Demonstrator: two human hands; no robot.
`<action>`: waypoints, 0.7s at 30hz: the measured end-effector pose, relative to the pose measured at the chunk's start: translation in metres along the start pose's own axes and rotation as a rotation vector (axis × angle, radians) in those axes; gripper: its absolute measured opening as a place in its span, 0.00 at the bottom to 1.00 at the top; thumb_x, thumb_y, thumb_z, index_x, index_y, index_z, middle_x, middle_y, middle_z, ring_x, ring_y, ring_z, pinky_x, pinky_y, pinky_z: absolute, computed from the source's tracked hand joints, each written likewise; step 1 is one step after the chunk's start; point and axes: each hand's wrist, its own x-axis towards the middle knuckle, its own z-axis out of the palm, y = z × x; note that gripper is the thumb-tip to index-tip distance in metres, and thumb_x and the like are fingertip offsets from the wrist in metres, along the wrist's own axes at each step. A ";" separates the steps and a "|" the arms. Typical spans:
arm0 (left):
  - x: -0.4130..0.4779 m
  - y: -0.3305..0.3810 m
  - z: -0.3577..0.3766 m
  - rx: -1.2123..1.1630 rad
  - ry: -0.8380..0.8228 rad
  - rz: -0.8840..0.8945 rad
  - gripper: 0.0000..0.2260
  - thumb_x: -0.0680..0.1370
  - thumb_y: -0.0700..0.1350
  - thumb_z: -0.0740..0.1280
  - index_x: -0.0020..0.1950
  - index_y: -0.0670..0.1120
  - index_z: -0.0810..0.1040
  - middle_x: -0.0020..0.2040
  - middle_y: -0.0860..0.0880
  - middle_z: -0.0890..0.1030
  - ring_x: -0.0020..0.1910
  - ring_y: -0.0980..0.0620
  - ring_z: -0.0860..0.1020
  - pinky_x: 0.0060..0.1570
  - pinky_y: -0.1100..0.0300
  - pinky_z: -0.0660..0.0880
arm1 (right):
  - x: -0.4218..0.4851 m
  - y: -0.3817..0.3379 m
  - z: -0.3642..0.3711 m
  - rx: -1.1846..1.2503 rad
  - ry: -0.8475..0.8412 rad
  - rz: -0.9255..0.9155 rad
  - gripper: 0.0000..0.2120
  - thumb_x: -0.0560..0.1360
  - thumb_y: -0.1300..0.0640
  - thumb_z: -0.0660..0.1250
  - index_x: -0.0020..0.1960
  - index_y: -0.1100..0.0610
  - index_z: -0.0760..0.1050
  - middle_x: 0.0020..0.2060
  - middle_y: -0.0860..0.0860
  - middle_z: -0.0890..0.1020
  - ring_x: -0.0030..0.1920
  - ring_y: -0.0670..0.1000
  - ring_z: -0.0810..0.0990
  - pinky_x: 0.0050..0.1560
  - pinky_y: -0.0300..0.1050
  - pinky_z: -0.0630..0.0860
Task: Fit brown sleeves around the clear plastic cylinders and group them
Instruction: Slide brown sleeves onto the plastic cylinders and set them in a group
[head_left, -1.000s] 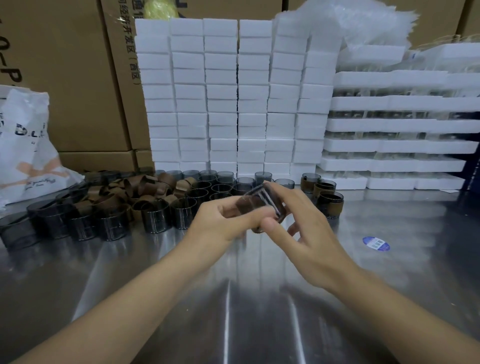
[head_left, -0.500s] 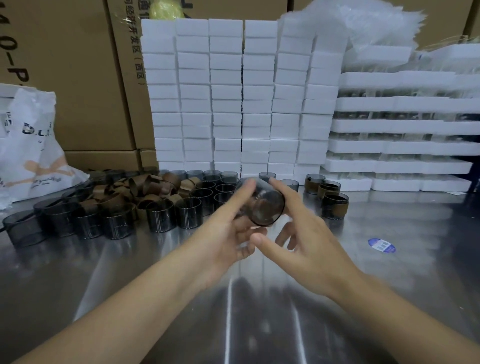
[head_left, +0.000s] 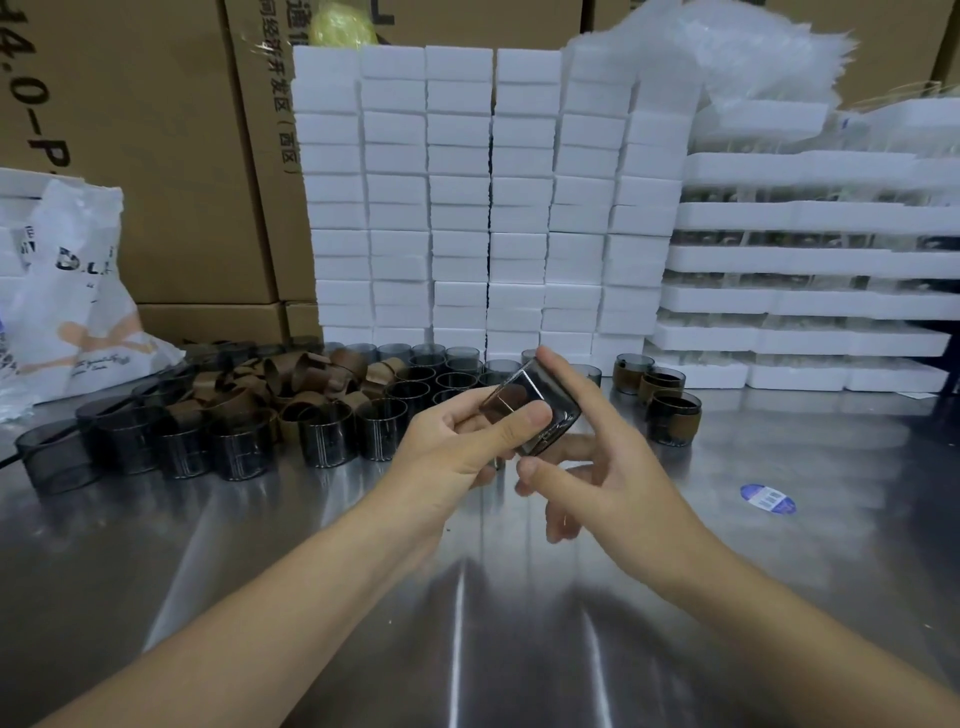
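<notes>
Thumb and curled fingers of the left hand (head_left: 457, 441) clamp one clear plastic cylinder (head_left: 540, 415), held tilted above the surface (head_left: 260, 545) at the middle of my view. A brown sleeve (head_left: 511, 397) shows on the end of it nearest the left palm; I cannot tell how far it is seated. The right hand (head_left: 613, 467) is spread, fingers mostly straight. Its index finger lies against the far upper edge of the cylinder, and its thumb sits just under the lower edge. I cannot tell whether the thumb touches.

Behind the left hand stand the bare cylinders (head_left: 332, 436), upright in rough rows, close together. Among them, to the left, I see a heap of loose brown sleeves (head_left: 311, 379). To the right of the hands, well apart from the rows, three sleeved cylinders (head_left: 672, 418) stand upright in a small cluster. A blue sticker (head_left: 768, 499) lies flat on the surface, right of the right hand.

Farther back, white foam blocks (head_left: 467, 208) rise in neat columns, with foam trays (head_left: 805, 260) stacked beside them on the right. Cardboard boxes (head_left: 156, 156) stand behind on the left, and a white bag (head_left: 78, 312) slumps in front of them.
</notes>
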 end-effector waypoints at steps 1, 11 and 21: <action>0.000 0.000 -0.001 -0.006 0.006 0.003 0.27 0.66 0.62 0.81 0.61 0.52 0.87 0.51 0.41 0.87 0.49 0.48 0.81 0.57 0.48 0.74 | 0.002 -0.003 0.000 0.120 -0.015 0.052 0.37 0.79 0.54 0.76 0.78 0.26 0.65 0.40 0.55 0.87 0.30 0.56 0.80 0.36 0.44 0.79; 0.002 0.000 -0.001 0.033 0.062 0.067 0.26 0.67 0.57 0.84 0.63 0.54 0.85 0.50 0.49 0.89 0.45 0.58 0.84 0.48 0.59 0.74 | 0.011 -0.009 0.000 0.747 -0.052 0.442 0.09 0.72 0.43 0.80 0.47 0.46 0.87 0.32 0.47 0.74 0.29 0.45 0.70 0.31 0.38 0.72; 0.000 -0.012 0.012 0.025 -0.095 0.059 0.22 0.77 0.72 0.68 0.65 0.64 0.83 0.64 0.53 0.86 0.64 0.52 0.84 0.68 0.43 0.77 | 0.009 -0.005 -0.001 0.589 -0.108 0.367 0.20 0.77 0.46 0.76 0.68 0.46 0.84 0.63 0.46 0.86 0.57 0.48 0.86 0.51 0.40 0.82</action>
